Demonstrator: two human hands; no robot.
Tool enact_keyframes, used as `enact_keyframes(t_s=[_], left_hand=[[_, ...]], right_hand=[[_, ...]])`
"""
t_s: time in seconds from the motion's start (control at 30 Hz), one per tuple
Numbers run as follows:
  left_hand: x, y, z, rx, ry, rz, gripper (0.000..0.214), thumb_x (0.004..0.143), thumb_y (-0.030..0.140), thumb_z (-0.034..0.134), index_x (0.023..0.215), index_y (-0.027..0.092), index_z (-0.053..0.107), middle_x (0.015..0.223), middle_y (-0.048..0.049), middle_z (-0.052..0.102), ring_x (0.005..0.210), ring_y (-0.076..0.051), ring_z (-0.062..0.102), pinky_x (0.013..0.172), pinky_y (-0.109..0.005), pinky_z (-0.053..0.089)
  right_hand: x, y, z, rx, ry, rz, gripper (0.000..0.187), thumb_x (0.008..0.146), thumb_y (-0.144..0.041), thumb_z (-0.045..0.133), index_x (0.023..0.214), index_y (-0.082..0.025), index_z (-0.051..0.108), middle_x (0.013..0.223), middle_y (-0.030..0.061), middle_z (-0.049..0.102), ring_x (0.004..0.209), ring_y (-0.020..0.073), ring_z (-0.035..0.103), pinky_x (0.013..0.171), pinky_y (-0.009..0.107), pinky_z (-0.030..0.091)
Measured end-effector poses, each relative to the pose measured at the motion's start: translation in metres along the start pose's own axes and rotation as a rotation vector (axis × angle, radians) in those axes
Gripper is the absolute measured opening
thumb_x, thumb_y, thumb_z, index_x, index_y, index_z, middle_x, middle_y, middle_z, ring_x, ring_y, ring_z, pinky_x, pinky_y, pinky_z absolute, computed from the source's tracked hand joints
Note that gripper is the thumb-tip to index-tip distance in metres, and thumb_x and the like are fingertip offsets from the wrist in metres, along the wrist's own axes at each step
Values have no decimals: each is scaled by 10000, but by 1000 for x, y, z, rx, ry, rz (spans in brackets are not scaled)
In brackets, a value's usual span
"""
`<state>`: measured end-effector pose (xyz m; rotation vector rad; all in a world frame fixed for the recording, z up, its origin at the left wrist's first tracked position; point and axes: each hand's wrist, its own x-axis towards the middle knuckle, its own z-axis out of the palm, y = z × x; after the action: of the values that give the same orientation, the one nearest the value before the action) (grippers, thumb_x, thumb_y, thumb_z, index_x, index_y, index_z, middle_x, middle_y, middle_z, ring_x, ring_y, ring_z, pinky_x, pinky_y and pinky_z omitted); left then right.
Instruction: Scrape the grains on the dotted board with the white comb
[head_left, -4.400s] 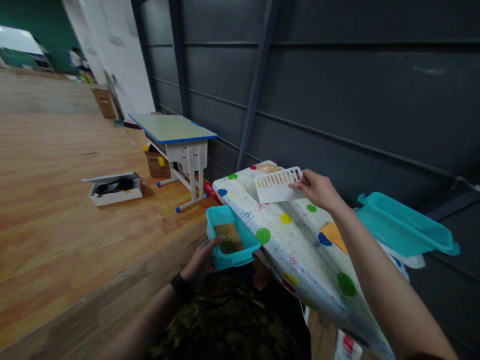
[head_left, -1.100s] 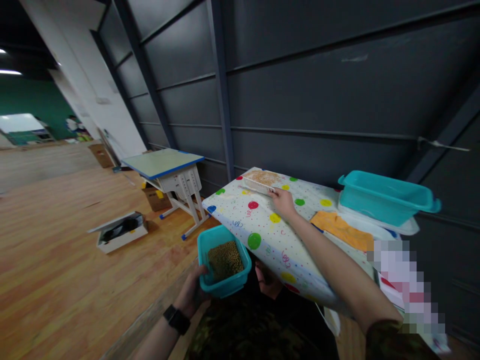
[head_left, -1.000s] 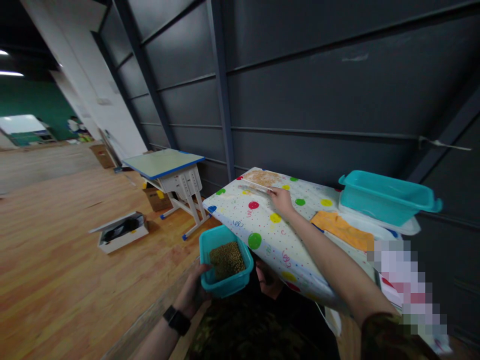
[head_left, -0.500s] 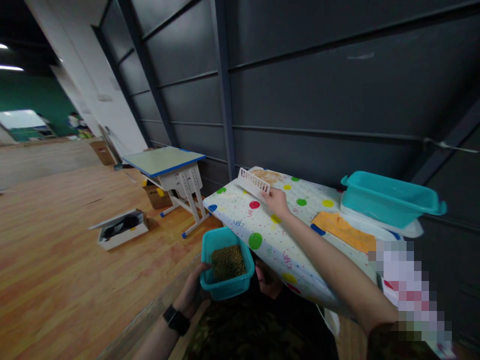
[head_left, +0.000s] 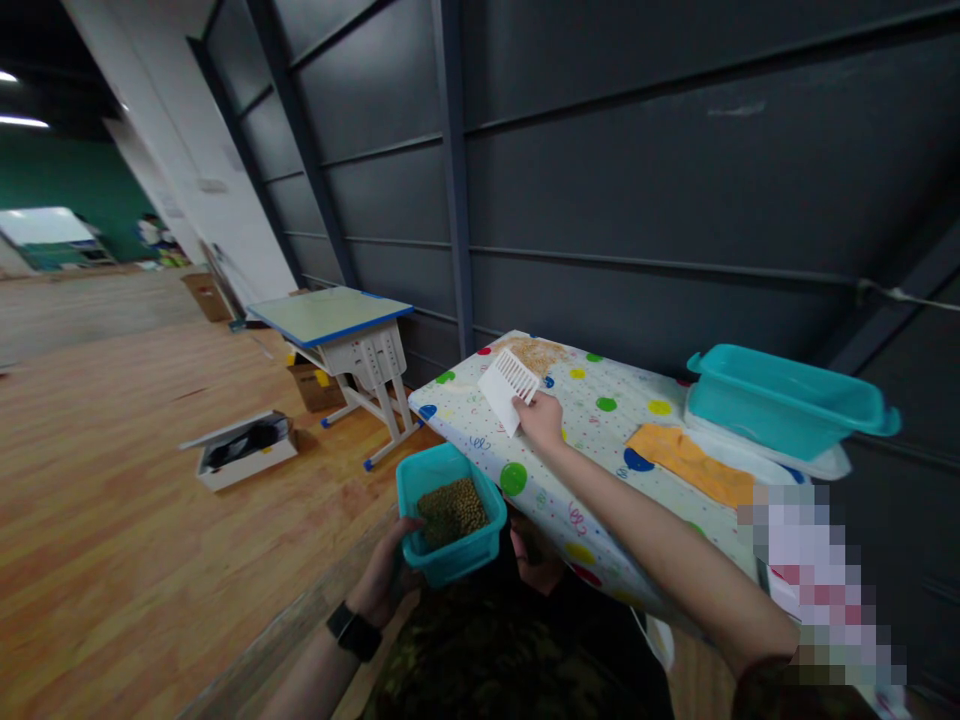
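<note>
My left hand (head_left: 388, 572) grips the near left side of a small teal plastic bin (head_left: 452, 568), with the thumb over its rim. Tan and darker greenish grains or beans (head_left: 453, 508) lie in the bin, just off the table's front edge. My right hand (head_left: 539, 418) reaches over the table and is closed on a flat white slotted plastic scoop (head_left: 498, 392). Its slotted end points at a patch of scattered tan grains (head_left: 541, 354) near the table's far left corner. Whether the scoop touches the tabletop, I cannot tell.
A balloon-print cloth covers the table (head_left: 600, 428). An orange cloth (head_left: 690, 462) and a large teal bin (head_left: 787, 395) on a white lid stand to the right. Behind runs a dark panel wall (head_left: 645, 190). At left are a desk (head_left: 330, 315) and an open white box (head_left: 247, 452).
The scoop has turned from nearly edge-on to showing its flat face, slots toward the scattered grains. My right hand has shifted slightly left. The small bin has tilted a little, still in my left hand.
</note>
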<state>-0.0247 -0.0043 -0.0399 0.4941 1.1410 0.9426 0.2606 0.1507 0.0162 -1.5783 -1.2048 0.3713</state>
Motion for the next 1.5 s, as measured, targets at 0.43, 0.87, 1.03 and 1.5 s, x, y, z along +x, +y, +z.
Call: enact_keyframes(t_s=[0.43, 0.87, 1.03, 1.5], left_hand=[[5, 0, 1, 77, 27, 161, 497, 886, 348, 803, 1356, 251, 675, 1178, -117, 848, 942, -314, 832, 681, -401, 676], [2, 14, 10, 64, 102, 186, 561, 882, 431, 837, 1372, 278, 609, 1251, -127, 802, 844, -255, 800, 680, -385, 656], [9, 22, 10, 83, 113, 221, 705, 834, 484, 888, 1436, 289, 575, 1247, -153, 818, 901, -291, 811, 694, -397, 643], [31, 38, 0, 133, 192, 268, 841, 761, 534, 931, 1466, 306, 534, 1220, -129, 789, 815, -241, 753, 668, -350, 560]], right_hand=[[11, -8, -27, -87, 46, -91, 180, 809, -287, 654, 692, -206, 764, 725, 72, 778, 725, 274, 708, 732, 346, 501], [-25, -5, -20, -264, -132, -691, 293, 940, -341, 562, 669, -243, 614, 637, 53, 676, 612, 190, 605, 642, 292, 421], [-41, -12, -18, -254, -299, -776, 301, 976, -359, 571, 721, -243, 680, 716, 63, 721, 662, 185, 621, 682, 281, 455], [-33, -27, -12, -98, -277, -532, 237, 963, -308, 611, 902, -257, 835, 905, 72, 840, 903, 262, 779, 875, 329, 570]])
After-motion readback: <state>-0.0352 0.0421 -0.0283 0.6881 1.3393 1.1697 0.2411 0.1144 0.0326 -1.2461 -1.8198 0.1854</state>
